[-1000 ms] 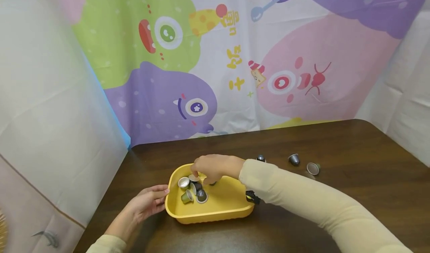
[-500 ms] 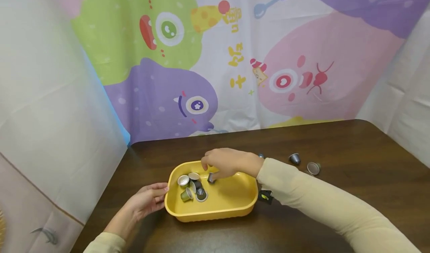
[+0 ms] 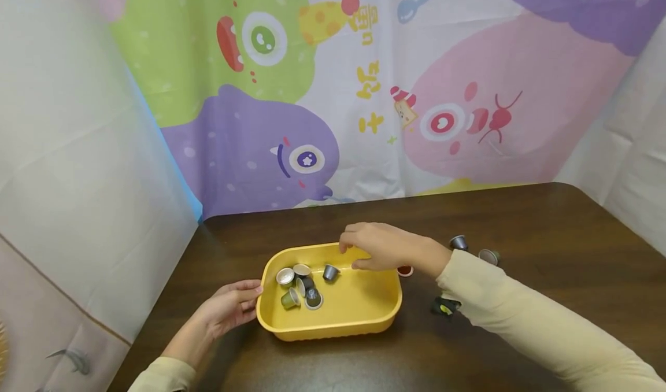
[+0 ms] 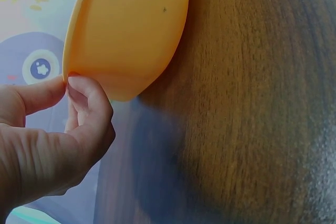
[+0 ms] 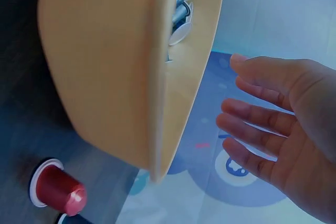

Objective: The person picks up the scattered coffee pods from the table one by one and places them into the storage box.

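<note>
The yellow tray (image 3: 338, 322) sits on the dark table (image 3: 546, 224), long axis left to right, with coffee capsules (image 3: 302, 285) clustered at its 9 o'clock end. The right hand (image 3: 382, 247) hovers over the tray's 1 o'clock rim, fingers loose and spread, holding nothing; a red capsule (image 5: 55, 190) lies just outside that corner. The left hand (image 4: 47, 135) pinches the 9 o'clock rim between thumb and curled fingers.

Yellow tray (image 3: 364, 317) upright on the surface, holding six or so capsules (image 3: 304, 285) bunched at its left end, one grey capsule (image 3: 330, 272) slightly apart.
</note>
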`<control>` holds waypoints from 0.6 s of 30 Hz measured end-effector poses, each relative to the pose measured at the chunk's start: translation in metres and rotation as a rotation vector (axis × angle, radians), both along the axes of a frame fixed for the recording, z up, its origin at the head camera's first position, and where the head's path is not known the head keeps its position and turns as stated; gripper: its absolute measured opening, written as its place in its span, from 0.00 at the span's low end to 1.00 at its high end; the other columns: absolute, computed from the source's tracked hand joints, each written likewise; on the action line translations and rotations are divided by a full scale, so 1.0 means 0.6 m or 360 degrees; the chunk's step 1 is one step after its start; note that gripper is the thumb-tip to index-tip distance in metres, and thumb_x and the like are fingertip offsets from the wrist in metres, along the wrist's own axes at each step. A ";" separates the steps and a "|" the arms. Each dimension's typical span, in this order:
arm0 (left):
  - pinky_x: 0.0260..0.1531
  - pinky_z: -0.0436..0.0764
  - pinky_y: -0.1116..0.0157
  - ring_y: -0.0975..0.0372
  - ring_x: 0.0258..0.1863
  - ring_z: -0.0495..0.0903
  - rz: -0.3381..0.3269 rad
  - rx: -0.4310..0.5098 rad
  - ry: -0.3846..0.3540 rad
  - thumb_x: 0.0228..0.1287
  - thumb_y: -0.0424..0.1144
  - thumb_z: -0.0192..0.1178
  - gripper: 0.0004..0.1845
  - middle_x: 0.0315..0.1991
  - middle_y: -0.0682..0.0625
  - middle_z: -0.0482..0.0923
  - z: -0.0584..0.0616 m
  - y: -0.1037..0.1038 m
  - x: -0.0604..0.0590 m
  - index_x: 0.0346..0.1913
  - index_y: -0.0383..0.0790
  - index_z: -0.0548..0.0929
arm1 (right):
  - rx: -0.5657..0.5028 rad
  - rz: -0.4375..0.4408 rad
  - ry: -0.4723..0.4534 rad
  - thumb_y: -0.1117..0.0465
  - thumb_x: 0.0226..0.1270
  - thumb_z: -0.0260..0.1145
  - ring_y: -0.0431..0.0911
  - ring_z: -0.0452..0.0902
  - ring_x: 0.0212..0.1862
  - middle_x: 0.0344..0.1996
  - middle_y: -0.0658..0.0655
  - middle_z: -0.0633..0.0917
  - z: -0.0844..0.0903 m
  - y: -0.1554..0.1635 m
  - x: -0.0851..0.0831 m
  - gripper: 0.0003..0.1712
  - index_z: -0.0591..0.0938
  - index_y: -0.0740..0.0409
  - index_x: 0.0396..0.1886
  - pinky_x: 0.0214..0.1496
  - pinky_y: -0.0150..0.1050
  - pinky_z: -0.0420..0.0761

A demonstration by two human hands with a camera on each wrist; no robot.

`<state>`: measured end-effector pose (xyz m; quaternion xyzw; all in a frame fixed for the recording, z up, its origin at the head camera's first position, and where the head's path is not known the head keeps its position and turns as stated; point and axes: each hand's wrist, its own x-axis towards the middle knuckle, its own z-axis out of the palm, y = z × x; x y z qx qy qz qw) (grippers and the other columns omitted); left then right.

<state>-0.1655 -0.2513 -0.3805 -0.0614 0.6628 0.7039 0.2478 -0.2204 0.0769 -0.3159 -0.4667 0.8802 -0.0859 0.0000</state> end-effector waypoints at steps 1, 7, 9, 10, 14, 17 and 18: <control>0.39 0.79 0.70 0.69 0.34 0.77 -0.0002 -0.0003 0.0000 0.71 0.34 0.51 0.23 0.35 0.56 0.78 0.000 0.000 -0.001 0.63 0.26 0.60 | -0.0020 0.0003 0.0010 0.56 0.61 0.69 0.46 0.79 0.49 0.44 0.55 0.82 -0.001 0.005 0.001 0.17 0.79 0.55 0.48 0.54 0.42 0.79; 0.39 0.80 0.70 0.69 0.35 0.78 -0.0023 -0.0004 0.0016 0.71 0.34 0.52 0.24 0.35 0.57 0.79 0.002 -0.001 -0.005 0.64 0.26 0.60 | -0.0139 -0.0009 0.0084 0.57 0.61 0.69 0.47 0.80 0.48 0.44 0.54 0.83 -0.006 0.033 0.004 0.15 0.80 0.55 0.47 0.53 0.42 0.80; 0.39 0.80 0.70 0.69 0.35 0.78 -0.0020 -0.0005 0.0011 0.71 0.35 0.52 0.25 0.36 0.57 0.79 0.003 -0.003 -0.004 0.64 0.26 0.59 | -0.0186 -0.0025 0.0081 0.58 0.62 0.69 0.47 0.79 0.48 0.45 0.53 0.82 -0.009 0.040 0.006 0.16 0.80 0.55 0.48 0.53 0.42 0.80; 0.39 0.80 0.70 0.69 0.36 0.79 -0.0019 -0.0007 0.0008 0.71 0.35 0.52 0.26 0.36 0.57 0.79 0.003 -0.004 -0.002 0.65 0.26 0.59 | -0.0209 -0.0038 0.0072 0.58 0.62 0.68 0.47 0.79 0.48 0.46 0.53 0.82 -0.012 0.043 0.008 0.16 0.79 0.56 0.49 0.53 0.42 0.79; 0.39 0.81 0.69 0.69 0.36 0.79 -0.0020 -0.0005 -0.0011 0.71 0.35 0.52 0.26 0.36 0.57 0.80 0.001 -0.008 0.002 0.65 0.25 0.58 | -0.0284 -0.0082 0.0096 0.58 0.63 0.68 0.45 0.78 0.47 0.46 0.53 0.82 -0.028 0.058 0.010 0.17 0.79 0.56 0.50 0.53 0.42 0.79; 0.40 0.81 0.69 0.70 0.37 0.80 -0.0034 0.0016 -0.0010 0.71 0.35 0.53 0.26 0.37 0.57 0.80 -0.002 -0.008 -0.001 0.64 0.26 0.59 | -0.0317 -0.0136 0.0148 0.57 0.62 0.68 0.43 0.76 0.42 0.45 0.53 0.82 -0.039 0.072 0.009 0.17 0.79 0.55 0.49 0.50 0.39 0.79; 0.40 0.81 0.69 0.70 0.37 0.80 -0.0039 0.0025 -0.0005 0.71 0.35 0.53 0.26 0.37 0.57 0.80 -0.003 -0.007 -0.002 0.64 0.26 0.59 | -0.0327 -0.0153 0.0158 0.56 0.62 0.68 0.43 0.75 0.41 0.45 0.53 0.82 -0.042 0.078 0.008 0.17 0.79 0.55 0.49 0.48 0.38 0.79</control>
